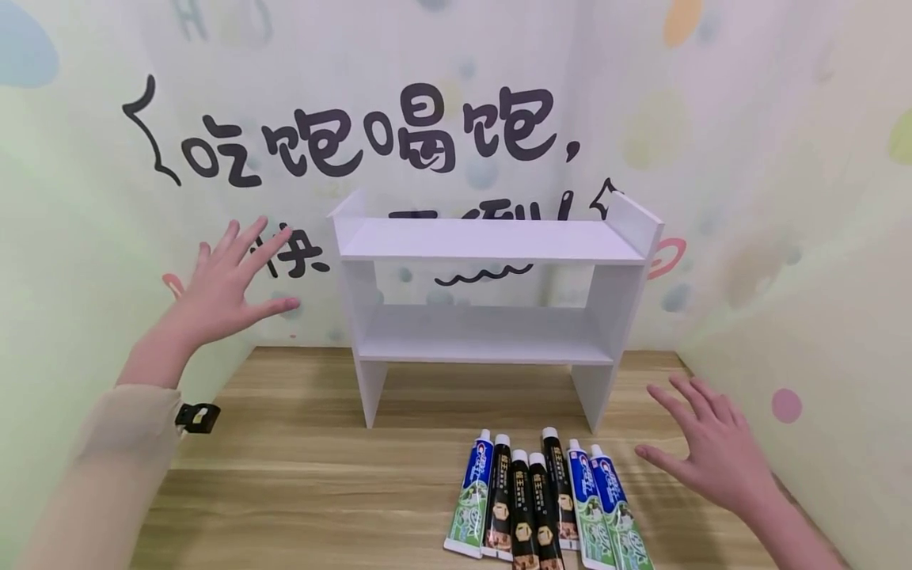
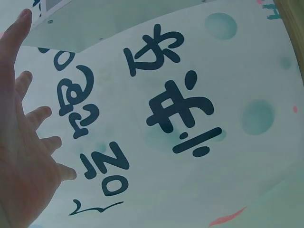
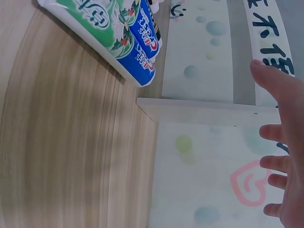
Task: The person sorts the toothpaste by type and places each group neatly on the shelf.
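In the head view my left hand (image 1: 224, 285) is raised beside the left end of a white two-tier shelf (image 1: 484, 336), fingers spread and holding nothing. My right hand (image 1: 720, 447) hovers over the table at the right, its fingers extended and apart from everything. Between the hands, in front of the shelf, lies a row of toothpaste tubes: blue-and-green ones (image 1: 472, 499) at both ends and several black ones (image 1: 523, 507) in the middle. The right wrist view shows a blue-and-green tube (image 3: 107, 40) close up, with the right hand (image 3: 289, 156) away from it.
The shelf stands on a wood-grain table (image 1: 299, 475) near the back wall. Both its boards are bare. A printed white wall covering (image 1: 427, 47) with large dark characters hangs behind, and pale walls close in both sides. A black band with a buckle (image 1: 198, 417) is on the left wrist.
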`<state>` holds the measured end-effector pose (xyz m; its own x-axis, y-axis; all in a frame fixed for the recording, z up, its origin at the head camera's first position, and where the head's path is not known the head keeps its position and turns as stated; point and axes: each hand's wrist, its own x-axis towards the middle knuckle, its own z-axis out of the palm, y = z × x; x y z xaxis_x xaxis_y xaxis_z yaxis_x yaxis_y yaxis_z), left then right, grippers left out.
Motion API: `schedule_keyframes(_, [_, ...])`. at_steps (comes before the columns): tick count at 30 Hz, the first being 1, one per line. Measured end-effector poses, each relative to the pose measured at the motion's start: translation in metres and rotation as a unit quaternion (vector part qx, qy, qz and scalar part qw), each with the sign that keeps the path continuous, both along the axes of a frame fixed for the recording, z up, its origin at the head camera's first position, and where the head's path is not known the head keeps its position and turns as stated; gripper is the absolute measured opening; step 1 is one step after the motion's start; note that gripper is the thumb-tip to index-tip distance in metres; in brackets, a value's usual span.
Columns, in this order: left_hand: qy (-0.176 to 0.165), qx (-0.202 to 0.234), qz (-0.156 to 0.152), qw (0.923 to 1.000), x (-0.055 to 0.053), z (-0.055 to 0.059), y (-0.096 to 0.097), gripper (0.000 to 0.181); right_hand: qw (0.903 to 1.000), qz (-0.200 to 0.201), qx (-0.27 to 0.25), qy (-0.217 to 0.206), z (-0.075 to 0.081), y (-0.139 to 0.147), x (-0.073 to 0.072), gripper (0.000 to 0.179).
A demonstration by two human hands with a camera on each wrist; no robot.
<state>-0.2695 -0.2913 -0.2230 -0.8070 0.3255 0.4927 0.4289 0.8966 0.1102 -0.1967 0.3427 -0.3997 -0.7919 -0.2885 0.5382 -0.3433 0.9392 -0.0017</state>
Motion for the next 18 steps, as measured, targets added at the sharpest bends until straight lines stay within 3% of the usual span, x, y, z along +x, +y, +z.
schedule_keyframes(7, [-0.013, 0.026, -0.014, 0.9995, 0.000, 0.008, 0.006, 0.094, 0.9998, 0.014, -0.014, 0.009, -0.006, -0.003, -0.003, 0.093])
schedule_keyframes(18, [0.018, 0.070, -0.047, 0.9963, -0.009, 0.018, 0.024, 0.087, 0.9986, 0.019, -0.037, 0.032, -0.012, -0.008, -0.001, 0.093])
